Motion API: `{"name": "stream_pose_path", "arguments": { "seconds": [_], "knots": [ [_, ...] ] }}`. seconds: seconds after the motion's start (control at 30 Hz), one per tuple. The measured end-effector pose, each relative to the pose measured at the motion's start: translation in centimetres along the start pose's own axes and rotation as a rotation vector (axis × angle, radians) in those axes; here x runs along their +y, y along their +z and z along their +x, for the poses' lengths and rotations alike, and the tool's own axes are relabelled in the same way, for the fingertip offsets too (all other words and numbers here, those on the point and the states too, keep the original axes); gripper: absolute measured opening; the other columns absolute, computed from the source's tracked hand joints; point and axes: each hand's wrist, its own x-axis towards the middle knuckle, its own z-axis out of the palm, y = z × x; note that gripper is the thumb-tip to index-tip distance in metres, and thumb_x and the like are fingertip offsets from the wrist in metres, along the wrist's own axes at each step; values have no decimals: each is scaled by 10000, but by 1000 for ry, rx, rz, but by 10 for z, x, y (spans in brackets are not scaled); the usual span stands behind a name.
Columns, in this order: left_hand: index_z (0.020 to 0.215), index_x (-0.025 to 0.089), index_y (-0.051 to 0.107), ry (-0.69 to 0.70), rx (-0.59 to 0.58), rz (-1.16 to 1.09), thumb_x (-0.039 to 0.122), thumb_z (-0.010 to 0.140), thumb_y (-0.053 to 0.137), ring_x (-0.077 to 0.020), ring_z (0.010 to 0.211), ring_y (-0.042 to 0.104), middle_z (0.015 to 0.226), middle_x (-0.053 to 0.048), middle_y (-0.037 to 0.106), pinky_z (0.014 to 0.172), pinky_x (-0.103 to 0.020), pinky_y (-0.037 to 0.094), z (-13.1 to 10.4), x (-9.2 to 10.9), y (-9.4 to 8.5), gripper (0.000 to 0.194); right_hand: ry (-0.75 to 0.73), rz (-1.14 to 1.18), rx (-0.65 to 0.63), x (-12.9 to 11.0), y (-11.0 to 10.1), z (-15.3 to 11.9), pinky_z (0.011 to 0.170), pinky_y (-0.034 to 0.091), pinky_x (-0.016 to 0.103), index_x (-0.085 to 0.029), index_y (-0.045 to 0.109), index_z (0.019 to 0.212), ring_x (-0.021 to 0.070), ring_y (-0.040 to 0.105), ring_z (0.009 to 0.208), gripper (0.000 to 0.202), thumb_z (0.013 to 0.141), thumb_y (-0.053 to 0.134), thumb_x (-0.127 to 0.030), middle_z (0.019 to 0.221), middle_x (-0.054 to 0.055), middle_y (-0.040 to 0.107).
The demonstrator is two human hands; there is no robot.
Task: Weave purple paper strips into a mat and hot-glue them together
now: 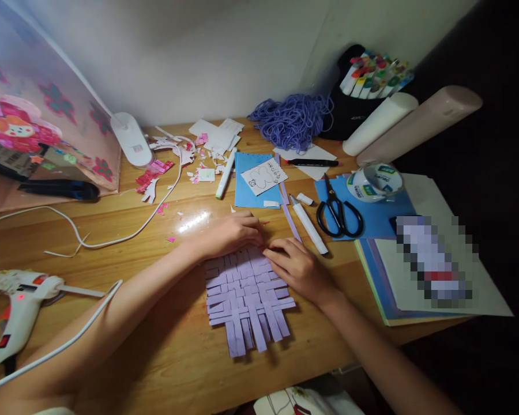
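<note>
A mat of woven purple paper strips lies on the wooden table in front of me, its loose strip ends fanning out at the sides and bottom. My left hand is over the mat's far edge, its fingers curled downward and pressed together. Close beside it, my right hand pinches at the mat's far right corner with bent fingers. What lies between the fingertips is mostly hidden, but both hands touch the upper strips. A loose purple paper strip lies just beyond my right hand.
Black scissors, an uncapped marker and a tape roll are to the right. Purple yarn is heaped by the wall. A glue gun lies at left, with a white cable crossing near my left arm.
</note>
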Motion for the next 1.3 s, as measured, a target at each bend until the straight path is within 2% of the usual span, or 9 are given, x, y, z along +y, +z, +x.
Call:
{"name": "stream_pose_path", "arguments": {
  "seconds": [0.1, 0.3, 0.77, 1.03, 1.3],
  "knots": [
    [896, 190, 697, -19, 29, -23, 219, 917, 499, -163, 859, 581, 935, -64, 671, 753, -291, 477, -2, 0, -1, 201, -26, -16, -27, 0, -2, 0, 797, 531, 397, -151, 674, 1070, 234, 573, 910, 254, 903, 484, -137, 974, 129, 645],
    [879, 176, 723, -15, 142, -160, 223, 904, 524, -158, 837, 634, 914, -89, 697, 750, -302, 519, -10, -4, 4, 207, -8, -24, -57, -1, -6, 1, 791, 532, 394, -196, 651, 1142, 235, 587, 914, 290, 901, 500, -141, 983, 110, 662],
    [932, 176, 716, -39, 165, -188, 177, 893, 539, -161, 901, 661, 998, -79, 713, 782, -321, 555, -19, 1, 5, 181, 22, -33, -65, -1, -6, 1, 796, 514, 368, -197, 653, 1145, 222, 552, 909, 296, 900, 501, -134, 969, 92, 640],
    [910, 182, 721, -73, 186, -151, 153, 889, 525, -161, 874, 694, 985, -59, 726, 766, -302, 589, -22, 5, 4, 200, 21, -6, -53, 1, -4, 0, 822, 504, 356, -190, 645, 1158, 211, 535, 921, 294, 915, 485, -148, 978, 86, 626],
    [958, 185, 709, -35, 213, -137, 76, 851, 510, -156, 907, 690, 993, -61, 723, 805, -295, 590, -29, 4, 8, 251, 0, -3, -42, 3, -3, 0, 814, 504, 355, -177, 645, 1156, 211, 532, 922, 289, 911, 495, -140, 979, 88, 625]
  ]
}}
